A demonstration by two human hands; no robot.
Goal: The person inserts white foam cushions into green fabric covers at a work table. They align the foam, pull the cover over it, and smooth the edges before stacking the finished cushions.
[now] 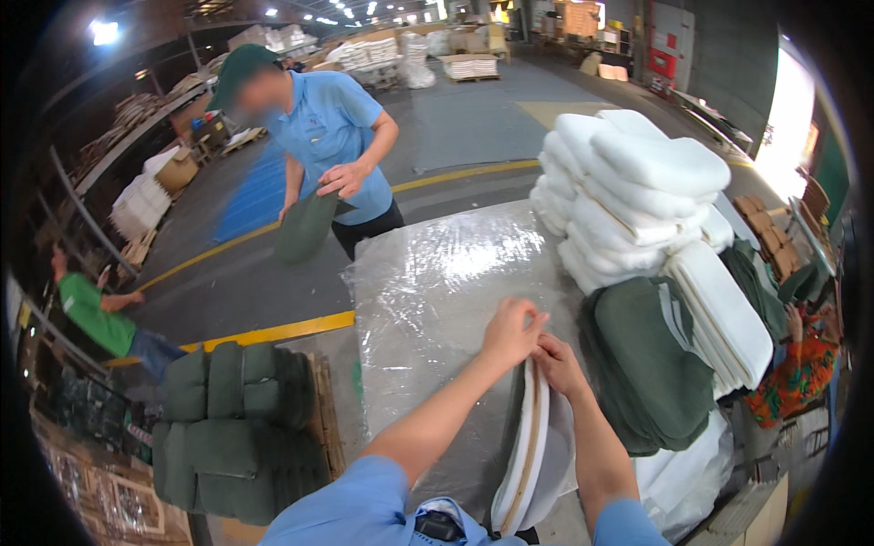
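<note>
Fisheye — from wearer's head | faces down, forward | near left hand (512, 333) and right hand (559, 366)

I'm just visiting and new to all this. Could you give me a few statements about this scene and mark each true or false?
1. The wearer's right hand has its fingers at the upper end of a white piece with a tan strip. True.
2. The wearer's left hand is far off from the right hand. False: the two are close together.
3. The tall stack of white cushions stands to the left of the hands. False: it stands to their right.
4. A co-worker in a light blue shirt holds a dark green piece. True.
5. The dark green bundles are piled on the right of the table. False: they are on its left.
</note>
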